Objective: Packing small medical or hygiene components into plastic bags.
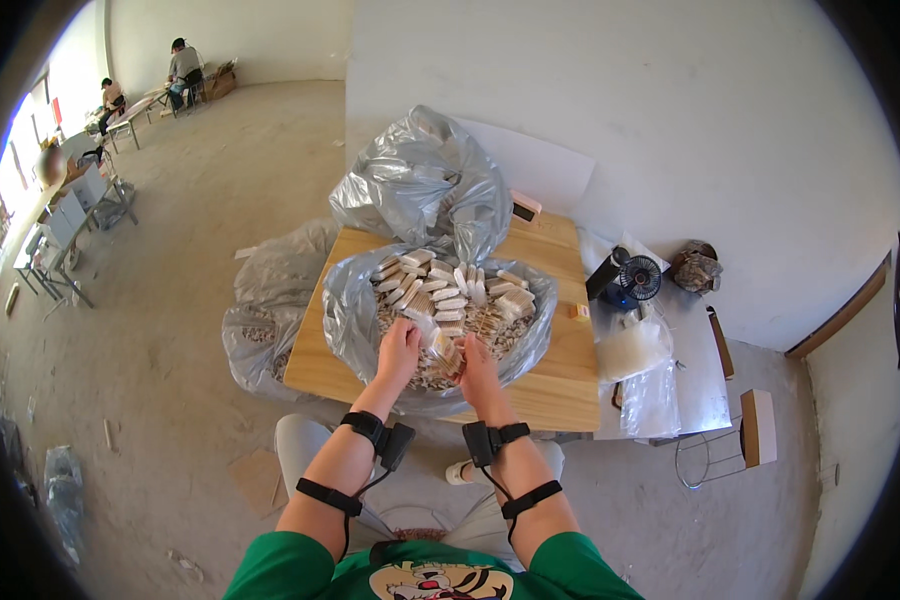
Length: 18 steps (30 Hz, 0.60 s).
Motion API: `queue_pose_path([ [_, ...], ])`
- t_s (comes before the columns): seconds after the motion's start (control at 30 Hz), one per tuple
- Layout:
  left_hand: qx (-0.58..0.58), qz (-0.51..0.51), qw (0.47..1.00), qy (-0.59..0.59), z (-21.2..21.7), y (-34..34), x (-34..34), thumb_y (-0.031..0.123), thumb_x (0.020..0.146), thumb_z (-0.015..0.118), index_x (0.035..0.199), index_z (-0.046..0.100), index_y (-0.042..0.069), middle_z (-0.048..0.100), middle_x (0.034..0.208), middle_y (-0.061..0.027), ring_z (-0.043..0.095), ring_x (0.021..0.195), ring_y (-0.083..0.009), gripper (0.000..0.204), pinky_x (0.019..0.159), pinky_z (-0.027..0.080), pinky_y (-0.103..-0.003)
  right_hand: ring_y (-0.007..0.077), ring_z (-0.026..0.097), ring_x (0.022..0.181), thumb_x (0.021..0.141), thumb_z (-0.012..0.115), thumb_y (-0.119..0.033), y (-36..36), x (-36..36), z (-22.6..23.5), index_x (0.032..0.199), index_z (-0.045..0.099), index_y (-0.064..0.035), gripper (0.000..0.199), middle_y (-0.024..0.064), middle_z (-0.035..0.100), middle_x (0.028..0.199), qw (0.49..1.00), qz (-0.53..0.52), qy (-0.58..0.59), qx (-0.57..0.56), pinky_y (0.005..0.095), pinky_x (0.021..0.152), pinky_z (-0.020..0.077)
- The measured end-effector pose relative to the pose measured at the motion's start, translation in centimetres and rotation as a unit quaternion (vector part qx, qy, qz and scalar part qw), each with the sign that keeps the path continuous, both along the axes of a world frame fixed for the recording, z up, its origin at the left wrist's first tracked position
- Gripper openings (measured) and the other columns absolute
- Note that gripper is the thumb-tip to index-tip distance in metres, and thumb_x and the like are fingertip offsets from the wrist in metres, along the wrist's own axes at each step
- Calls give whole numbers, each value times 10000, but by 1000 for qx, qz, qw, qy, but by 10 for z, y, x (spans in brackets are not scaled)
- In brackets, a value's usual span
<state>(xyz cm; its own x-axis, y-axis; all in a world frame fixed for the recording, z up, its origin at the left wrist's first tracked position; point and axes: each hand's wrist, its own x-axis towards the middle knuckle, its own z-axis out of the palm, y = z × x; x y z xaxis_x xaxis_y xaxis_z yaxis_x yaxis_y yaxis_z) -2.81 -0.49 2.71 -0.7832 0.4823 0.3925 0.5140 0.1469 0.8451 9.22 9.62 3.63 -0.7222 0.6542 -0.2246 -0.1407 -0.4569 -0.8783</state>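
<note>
My left hand [400,352] is closed, its fingertips at the upper left end of a clear plastic packet [442,350] of thin sticks that look like cotton swabs. At the packet's lower right side my right hand [479,372] has its fingers curled round the edge. Both hands are over an opened grey plastic bag [347,318] on the table. Inside it, small filled packets [451,303] are piled toward the far side, above many loose swabs [432,380]. My fingertips are partly hidden.
The wooden table [560,375] also carries a full grey bag [425,185] at its far side and a small yellow box [578,312]. Right of it, a side table holds a black fan [638,275] and clear plastic bags [640,365]. More bags [270,320] stand left. People sit far left.
</note>
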Motion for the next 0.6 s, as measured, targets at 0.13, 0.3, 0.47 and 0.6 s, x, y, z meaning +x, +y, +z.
queue_pose_path([
  [0.13,64,-82,981,-167,-4,6,9,188,901,547,881,517,16,586,633,-60,575,589,-143,176,556,447,-278,82,511,632,946,482,-355,7,-4,-19,871,581,-58,322,24,570,764,976,-71,-86,188,226,591,415],
  [0.3,-44,-29,981,-188,-4,1,4,320,848,608,739,540,-4,577,637,-146,569,568,-285,348,562,441,-367,103,503,629,948,476,-338,0,-4,-8,856,577,-15,351,47,564,706,901,-78,-120,409,265,591,418],
  [0.47,-37,29,996,-79,7,4,11,313,834,621,684,549,-12,572,643,-185,553,611,-362,365,569,427,-402,186,534,608,934,491,-329,5,0,-5,837,588,20,375,94,566,635,942,-14,-214,259,339,593,432],
  [0.6,-55,74,995,-47,7,-1,-3,276,824,635,691,548,-7,562,642,-190,548,626,-374,325,567,413,-424,295,541,569,913,507,-350,24,1,-23,789,575,26,402,168,549,620,862,-121,-215,443,391,558,412],
])
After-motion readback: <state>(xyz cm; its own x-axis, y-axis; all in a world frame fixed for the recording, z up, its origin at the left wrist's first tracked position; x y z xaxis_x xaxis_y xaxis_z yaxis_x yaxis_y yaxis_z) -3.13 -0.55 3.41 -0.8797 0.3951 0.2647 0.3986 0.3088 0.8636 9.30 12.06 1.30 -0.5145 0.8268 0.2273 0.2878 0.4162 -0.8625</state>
